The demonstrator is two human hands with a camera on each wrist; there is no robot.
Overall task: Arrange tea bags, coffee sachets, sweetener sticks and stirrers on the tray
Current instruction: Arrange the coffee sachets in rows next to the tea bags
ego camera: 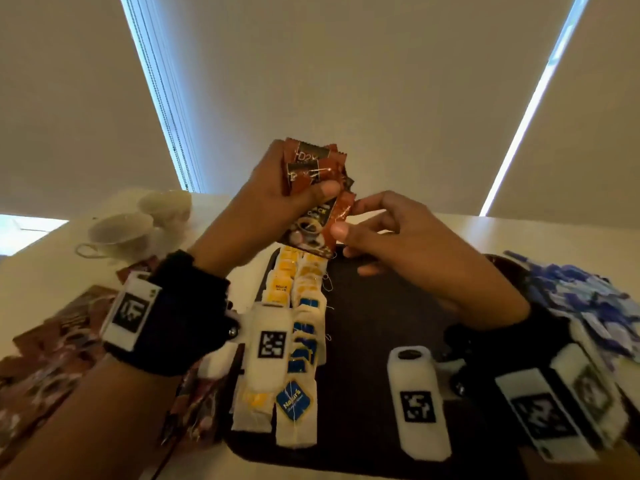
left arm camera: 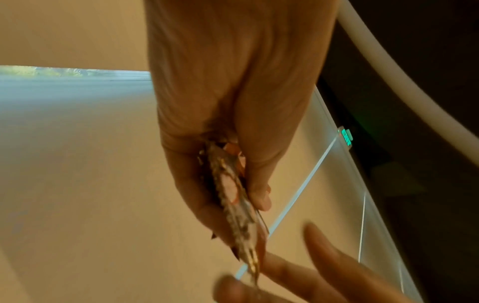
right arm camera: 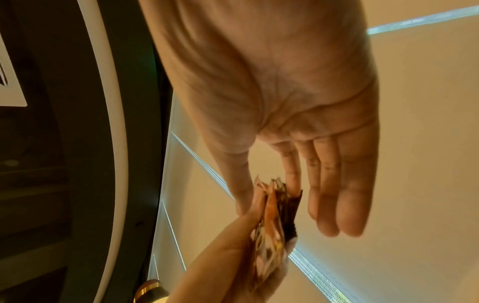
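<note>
Above the dark tray [ego camera: 381, 341], the left hand [ego camera: 270, 199] grips a bundle of coffee sachets [ego camera: 313, 171]. The right hand [ego camera: 391, 233] pinches one sachet [ego camera: 341, 211] at the bundle's lower edge. Tea bags [ego camera: 298, 341] line the tray's left side.

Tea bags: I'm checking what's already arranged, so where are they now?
In the head view the tea bags lie in two rows along the left side of the dark tray, below the raised left hand.

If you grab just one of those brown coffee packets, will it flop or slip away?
Probably bends a little: the coffee sachets look thin and flat, fanned in the left hand. Likely slippery, as the wrappers look glossy. Probably light: the right hand pinches one by its edge with thumb and finger.
</note>
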